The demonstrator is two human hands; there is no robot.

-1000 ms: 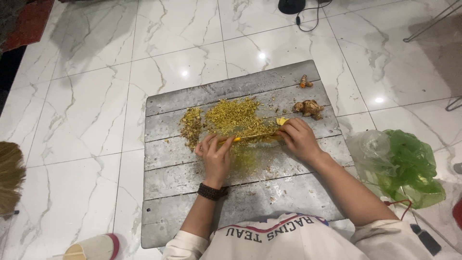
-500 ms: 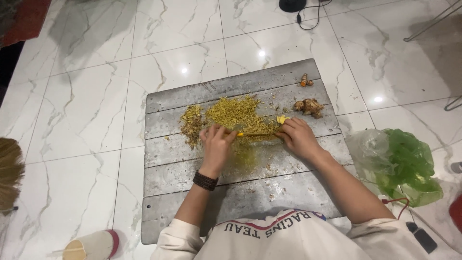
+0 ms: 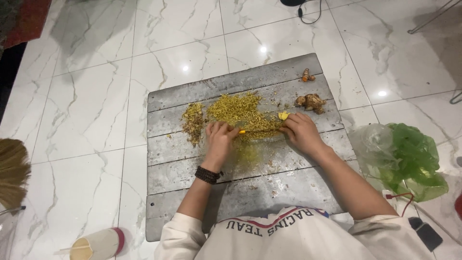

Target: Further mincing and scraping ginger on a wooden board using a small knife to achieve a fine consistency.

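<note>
- Kneeling over a grey plank board laid on a white marble floor, a person worked with both hands, seen from above.
- The right hand was closed around the handle end of a knife, with a small yellow piece just at its fingertips.
- The left hand lay curled, fingers pressed down on the far end of the blade; the blade itself was thin and partly hidden, so its exact edge was hard to make out.
- The knife lay across the near edge of a heap of finely chopped yellow shreds in the middle of the board.
- A smaller, browner heap sat just left of the main one, near the left hand.
- Compared with a second before, both hands and the knife had shifted only slightly along the heap, and the pile looked much the same; the chopping seemed well along, with the material already fine.
- Two whole knobbly roots, one pale and one small and orange, lay uncut at the board's far right corner, well apart from the hands.
- A green plastic bag lay on the floor to the right, a broom head at the left edge, and a cup near the bottom left.
</note>
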